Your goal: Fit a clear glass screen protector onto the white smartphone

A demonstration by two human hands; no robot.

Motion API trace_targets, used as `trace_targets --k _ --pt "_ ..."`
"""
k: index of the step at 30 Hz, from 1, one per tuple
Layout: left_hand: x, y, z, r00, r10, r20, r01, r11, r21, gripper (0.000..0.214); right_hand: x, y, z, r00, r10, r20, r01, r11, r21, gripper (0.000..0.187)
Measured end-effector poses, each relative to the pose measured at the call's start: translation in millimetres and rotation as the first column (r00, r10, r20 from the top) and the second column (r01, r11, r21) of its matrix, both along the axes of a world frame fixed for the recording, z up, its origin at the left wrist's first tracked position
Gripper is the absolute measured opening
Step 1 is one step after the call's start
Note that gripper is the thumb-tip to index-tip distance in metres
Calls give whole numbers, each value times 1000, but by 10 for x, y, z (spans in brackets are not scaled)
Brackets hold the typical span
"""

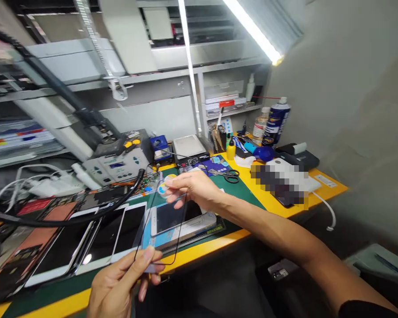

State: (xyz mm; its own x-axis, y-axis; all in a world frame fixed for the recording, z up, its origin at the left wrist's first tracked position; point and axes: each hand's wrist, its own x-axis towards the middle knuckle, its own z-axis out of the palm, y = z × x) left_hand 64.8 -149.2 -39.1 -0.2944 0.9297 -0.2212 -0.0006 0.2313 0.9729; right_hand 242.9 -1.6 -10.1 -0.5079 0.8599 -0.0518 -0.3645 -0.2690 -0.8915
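A thin, see-through rectangular panel with a narrow black edge (178, 243) is held up between both hands. My left hand (119, 280) pinches its lower end between thumb and fingers. At the upper end my right hand (195, 187) has thumb and fingers closed on the panel. A round blue, yellow and white sticker or disc (166, 185) shows beside the right fingertips; whether it is on the panel I cannot tell. Below the panel, a white-framed phone (172, 218) lies on a flat box. Other white-framed screens (131, 229) lie to the left.
Scissors (231, 176) rest on the green mat (248, 198). A grey control unit (119, 165) stands behind, with a thick black cable (69, 221) crossing the screens. At right are a yellow bottle (231, 151), a dark spray can (277, 121) and a partly pixelated phone (285, 198).
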Motion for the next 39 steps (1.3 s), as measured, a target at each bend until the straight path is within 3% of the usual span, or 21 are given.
trace_targets --k 2,6,8,10,12,14,17,19,22,26,29,36,39 --pt "11 -7 34 999 -19 31 16 997 81 35 28 -20 17 1000 5 -5 -5 1000 29 23" --pt "-78 17 106 983 129 130 -154 966 209 25 87 10 57 998 62 4 -62 995 76 31" --pt "-199 38 155 985 128 116 -153 959 237 24 124 33 80 997 68 35 -71 994 89 37" --pt "-342 71 233 999 6 40 -18 958 288 25 162 54 111 995 62 83 -73 988 134 44" --pt "-463 127 338 978 -189 -87 205 942 265 27 182 66 155 980 107 165 -140 969 203 50" --pt "-530 207 450 917 -360 -174 390 902 187 27 168 54 219 920 245 305 -323 916 238 53" --pt "-520 323 582 800 -541 -260 574 817 65 25 69 -28 348 726 461 511 -623 755 205 46" --pt "-476 359 639 773 -588 -239 612 790 35 28 -25 -112 443 637 513 576 -717 668 198 35" --pt "-433 342 691 787 -578 -213 605 792 84 44 -155 -238 570 615 508 603 -740 637 218 26" --pt "-466 266 740 788 -544 -289 600 783 164 53 -270 -388 690 646 467 604 -720 635 280 26" --pt "-523 203 799 795 -516 -319 583 795 168 49 -325 -504 743 688 421 591 -671 679 298 22" --pt "-601 -47 1059 725 -479 -495 585 807 77 47 -296 -723 736 667 464 583 -667 721 189 30" --pt "-679 -146 1085 717 -439 -542 563 823 77 48 -185 -796 696 661 453 598 -649 745 153 35"
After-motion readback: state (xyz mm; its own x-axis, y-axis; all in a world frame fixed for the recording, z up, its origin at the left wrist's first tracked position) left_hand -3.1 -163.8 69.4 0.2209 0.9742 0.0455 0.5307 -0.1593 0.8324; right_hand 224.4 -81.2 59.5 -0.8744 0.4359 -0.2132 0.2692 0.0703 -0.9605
